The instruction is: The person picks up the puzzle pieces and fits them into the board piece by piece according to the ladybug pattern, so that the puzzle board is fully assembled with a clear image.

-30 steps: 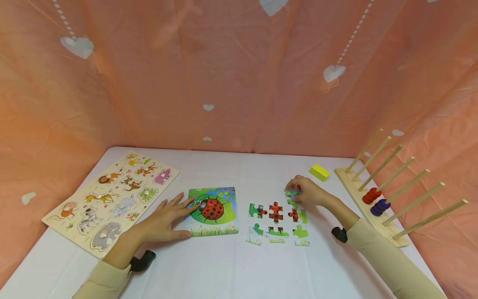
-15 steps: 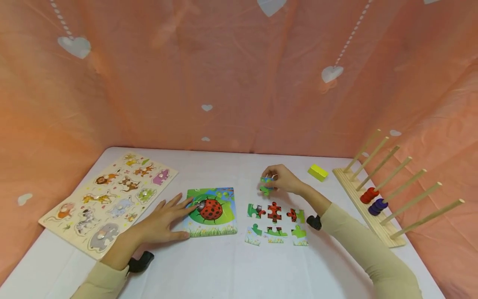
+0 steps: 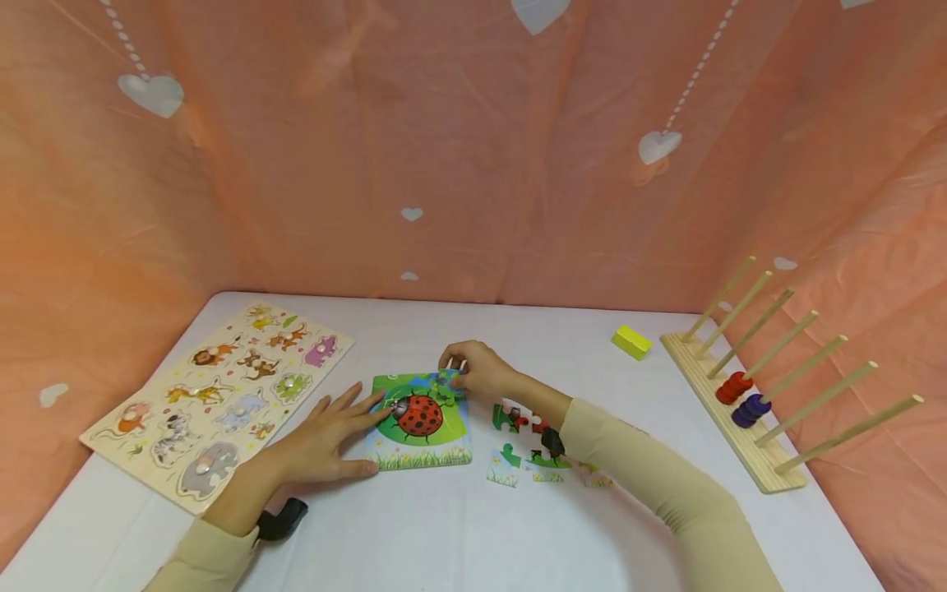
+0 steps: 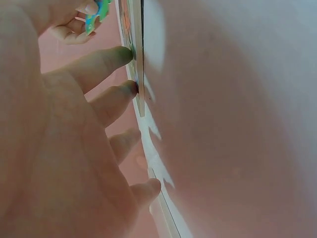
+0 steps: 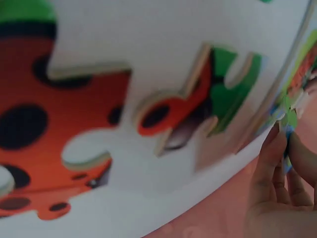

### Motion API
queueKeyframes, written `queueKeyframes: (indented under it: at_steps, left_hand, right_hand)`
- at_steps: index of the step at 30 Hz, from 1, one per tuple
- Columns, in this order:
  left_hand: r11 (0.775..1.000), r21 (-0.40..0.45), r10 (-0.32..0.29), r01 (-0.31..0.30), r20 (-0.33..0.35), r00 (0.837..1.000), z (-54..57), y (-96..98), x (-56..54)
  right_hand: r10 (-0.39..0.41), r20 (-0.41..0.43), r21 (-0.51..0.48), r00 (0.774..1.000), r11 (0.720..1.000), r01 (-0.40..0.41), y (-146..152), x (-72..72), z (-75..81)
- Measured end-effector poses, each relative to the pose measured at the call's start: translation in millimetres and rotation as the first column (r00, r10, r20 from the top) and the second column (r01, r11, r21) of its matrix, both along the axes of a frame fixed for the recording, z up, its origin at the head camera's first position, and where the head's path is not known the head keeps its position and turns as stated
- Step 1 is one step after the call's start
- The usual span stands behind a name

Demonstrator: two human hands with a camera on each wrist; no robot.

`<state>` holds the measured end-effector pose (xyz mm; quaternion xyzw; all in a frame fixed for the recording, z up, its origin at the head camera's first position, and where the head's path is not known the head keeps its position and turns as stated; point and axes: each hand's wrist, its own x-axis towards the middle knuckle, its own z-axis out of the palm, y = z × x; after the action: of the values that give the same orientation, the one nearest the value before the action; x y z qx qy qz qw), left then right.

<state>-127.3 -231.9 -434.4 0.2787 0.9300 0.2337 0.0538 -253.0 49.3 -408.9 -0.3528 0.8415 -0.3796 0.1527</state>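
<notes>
Right hand (image 3: 479, 372) has moved left since the earlier frame, taking a green-blue puzzle piece (image 3: 447, 388) from behind the loose pieces (image 3: 505, 417) to the far right corner of the ladybug board (image 3: 455, 454); left hand (image 3: 333, 440) and board look about unchanged. Head view: right hand pinches the piece over that corner, contact with the board can't be told. Left hand lies with fingers spread wide, gripping nothing, index on the board's left side, thumb at its near left corner. Loose pieces lie flat on the white bench (image 3: 414, 534) right of the board, partly hidden by the right sleeve (image 3: 651, 477). Animal peg board (image 3: 183, 374) sits at left; yellow block (image 3: 631, 342) at far right, near a wooden rack (image 3: 708, 390) with red beads (image 3: 734, 388) and purple beads (image 3: 751, 410) on two of its pegs. Left wrist view: fingers apart, two tips against the ladybug board's edge; right hand shows at top with the piece. Right wrist view: thumb and fingers close on the piece at the right edge, board partly visible beyond; red ladybug pieces lie large in the foreground, somewhat blurred.
</notes>
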Motion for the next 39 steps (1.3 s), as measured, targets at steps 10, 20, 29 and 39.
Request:
queueKeyframes:
  at_steps: [10, 20, 29, 39]
  left_hand:
    - [1.0, 0.0, 0.008, -0.008, -0.001, 1.0, 0.8, 0.3, 2.6]
    - [1.0, -0.003, 0.005, -0.006, -0.014, 1.0, 0.0, -0.4, 3.2]
    - [1.0, -0.002, 0.013, -0.013, -0.008, 1.0, 1.8, 1.1, 3.4]
    - [1.0, 0.004, 0.014, -0.014, 0.004, 1.0, 2.1, 1.2, 1.9]
  right_hand:
    - [0.013, -0.265, 0.224, 0.964, 0.973, 0.049, -5, 12.8, -2.3]
    - [0.066, -0.413, 0.329, 0.908, 0.941, 0.082, -7, 18.4, -6.0]
    - [0.074, -0.432, 0.329, 0.899, 0.941, 0.081, -8, 17.8, -7.7]
    - [0.091, -0.378, 0.322, 0.921, 0.946, 0.039, -9, 17.4, -7.7]
